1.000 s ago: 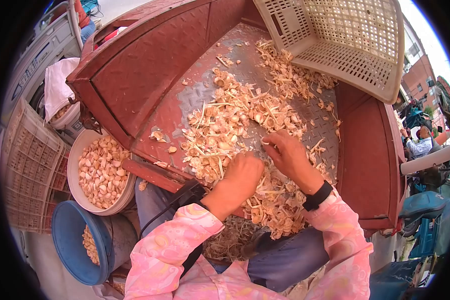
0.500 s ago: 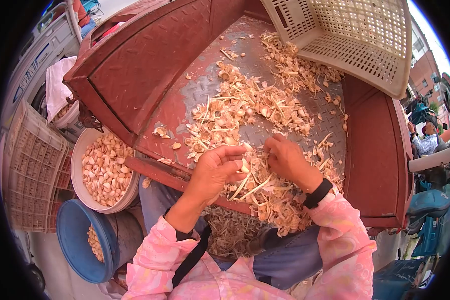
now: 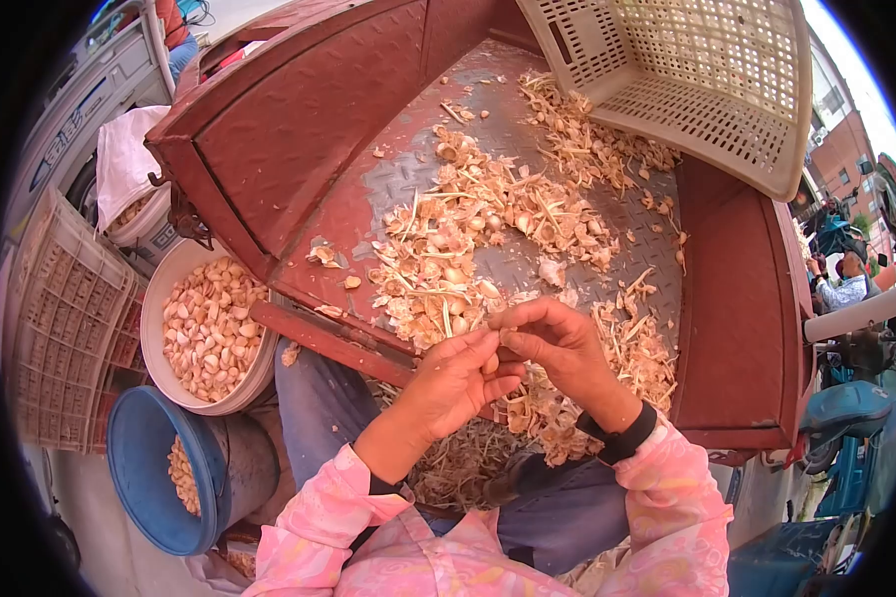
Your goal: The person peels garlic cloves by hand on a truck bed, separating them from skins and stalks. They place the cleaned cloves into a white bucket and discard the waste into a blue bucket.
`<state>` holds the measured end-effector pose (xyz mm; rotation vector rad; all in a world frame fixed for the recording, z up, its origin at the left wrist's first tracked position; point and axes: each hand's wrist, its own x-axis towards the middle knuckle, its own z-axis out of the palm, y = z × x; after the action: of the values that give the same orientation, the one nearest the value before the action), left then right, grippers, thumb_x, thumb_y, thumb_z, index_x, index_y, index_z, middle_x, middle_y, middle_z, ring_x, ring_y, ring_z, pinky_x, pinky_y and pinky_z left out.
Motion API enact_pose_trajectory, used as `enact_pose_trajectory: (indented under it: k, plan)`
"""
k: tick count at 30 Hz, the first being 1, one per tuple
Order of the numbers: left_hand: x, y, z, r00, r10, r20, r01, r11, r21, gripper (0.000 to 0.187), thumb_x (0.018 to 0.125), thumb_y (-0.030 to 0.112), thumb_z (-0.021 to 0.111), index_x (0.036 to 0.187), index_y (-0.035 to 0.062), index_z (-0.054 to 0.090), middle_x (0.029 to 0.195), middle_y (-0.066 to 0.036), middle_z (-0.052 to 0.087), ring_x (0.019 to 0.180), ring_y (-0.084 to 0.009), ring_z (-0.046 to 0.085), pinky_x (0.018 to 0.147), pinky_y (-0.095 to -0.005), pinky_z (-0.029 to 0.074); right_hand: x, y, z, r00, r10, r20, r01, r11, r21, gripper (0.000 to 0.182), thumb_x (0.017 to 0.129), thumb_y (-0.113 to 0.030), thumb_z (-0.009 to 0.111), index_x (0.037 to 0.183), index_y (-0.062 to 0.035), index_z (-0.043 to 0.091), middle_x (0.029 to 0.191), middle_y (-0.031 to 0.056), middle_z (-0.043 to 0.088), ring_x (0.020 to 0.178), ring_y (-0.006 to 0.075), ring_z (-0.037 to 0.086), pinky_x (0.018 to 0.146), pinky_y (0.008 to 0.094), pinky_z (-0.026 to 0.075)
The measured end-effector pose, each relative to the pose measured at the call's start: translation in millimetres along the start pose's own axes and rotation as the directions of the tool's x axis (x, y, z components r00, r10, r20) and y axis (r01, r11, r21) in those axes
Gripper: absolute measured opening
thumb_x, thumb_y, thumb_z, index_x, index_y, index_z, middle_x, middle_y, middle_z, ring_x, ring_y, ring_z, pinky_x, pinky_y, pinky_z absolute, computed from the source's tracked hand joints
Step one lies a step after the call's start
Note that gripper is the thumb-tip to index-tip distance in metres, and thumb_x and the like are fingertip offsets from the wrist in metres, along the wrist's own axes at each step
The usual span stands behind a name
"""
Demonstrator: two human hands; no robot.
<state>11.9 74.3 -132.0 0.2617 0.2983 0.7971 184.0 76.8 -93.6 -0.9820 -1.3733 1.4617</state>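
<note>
My left hand (image 3: 463,376) is closed, palm turned up, with a pale garlic clove (image 3: 490,364) showing between its fingers. Against its fingertips, my right hand (image 3: 556,348) pinches thumb and forefinger together; the small piece there is mostly hidden. Both hands are above the near edge of a heap of garlic skins, stalks and loose cloves (image 3: 448,284). That heap lies on the metal floor of a red cart bed (image 3: 388,179). Beyond my right hand, a pale garlic bulb (image 3: 552,270) rests among the skins.
Left of the cart stand a white bucket (image 3: 152,333) full of cloves and a blue bucket (image 3: 134,497) holding some. A beige perforated crate (image 3: 712,109) is tipped at the bed's far right. More crates (image 3: 70,318) stand at far left. A person (image 3: 846,284) is at right.
My right hand has come left and toward me from over the heap, and its fingertips now meet those of my left hand. My left hand has lowered slightly, still holding a clove.
</note>
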Motion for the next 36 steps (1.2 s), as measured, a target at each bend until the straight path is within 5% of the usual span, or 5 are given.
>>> enact_pose_trajectory:
  k: [7, 12, 21, 29, 36]
  plan:
    - [-25.2, 22.6, -0.7, 0.996, 0.023, -0.088, -0.019, 0.999, 0.039, 0.028, 0.096, 0.022, 0.052, 0.113, 0.0001, 0.053, 0.086, -0.003, 0.055, 0.065, -0.0050, 0.047, 0.052, -0.0150, 0.038, 11.1, 3.7, 0.4, 0.971, -0.239, -0.022, 0.211, 0.891, -0.401, 0.010, 0.087, -0.007, 0.062, 0.095, -0.0023, 0.065, 0.094, 0.0057, 0.063, 0.089, 0.0148, 0.059, 0.079, 0.0269, 0.047]
    - [-93.2, 129.2, -26.2, 0.655, 0.723, -0.221, -0.484, 0.626, 0.611, 0.028, 0.096, 0.021, 0.050, 0.111, -0.0018, 0.056, 0.079, -0.003, 0.055, 0.058, -0.0033, 0.044, 0.047, -0.0140, 0.032, 57.6, 24.3, -36.4, 0.994, -0.090, -0.068, 0.011, 0.673, -0.739, 0.014, 0.082, -0.007, 0.062, 0.095, -0.0029, 0.063, 0.092, 0.0116, 0.060, 0.081, 0.0245, 0.060, 0.069, 0.0339, 0.047]
    - [-188.3, 198.3, -133.5, 0.263, 0.899, -0.349, -0.137, 0.393, 0.909, 0.031, 0.096, 0.019, 0.047, 0.118, -0.0011, 0.057, 0.083, -0.004, 0.061, 0.052, -0.0004, 0.041, 0.043, -0.0148, 0.033, 68.0, 23.3, -33.5, 0.987, -0.047, 0.157, 0.164, 0.271, -0.949, 0.019, 0.072, -0.005, 0.059, 0.089, -0.0016, 0.050, 0.079, 0.0163, 0.058, 0.075, 0.0353, 0.059, 0.066, 0.0425, 0.047]
    - [-280.6, 177.3, -144.6, 0.157, 0.900, -0.407, 0.198, 0.375, 0.905, 0.028, 0.094, 0.016, 0.048, 0.112, -0.0006, 0.060, 0.071, 0.002, 0.052, 0.050, -0.0019, 0.039, 0.042, -0.0163, 0.027, 105.6, -23.7, 86.1, 0.980, 0.033, 0.195, 0.040, 0.932, -0.360, 0.019, 0.085, -0.012, 0.063, 0.093, -0.0012, 0.049, 0.079, 0.0034, 0.057, 0.074, 0.0111, 0.058, 0.063, 0.0256, 0.048]
    - [-373.2, 152.7, -203.7, 0.131, 0.964, -0.229, 0.766, 0.048, 0.641, 0.027, 0.090, 0.013, 0.051, 0.108, -0.0050, 0.061, 0.089, -0.013, 0.063, 0.085, -0.0217, 0.059, 0.081, -0.0312, 0.045, 133.2, -1.2, 103.1, 0.919, -0.295, 0.261, 0.393, 0.727, -0.563, 0.020, 0.085, -0.006, 0.061, 0.104, -0.0009, 0.058, 0.093, 0.0100, 0.062, 0.075, 0.0157, 0.062, 0.067, 0.0283, 0.051]
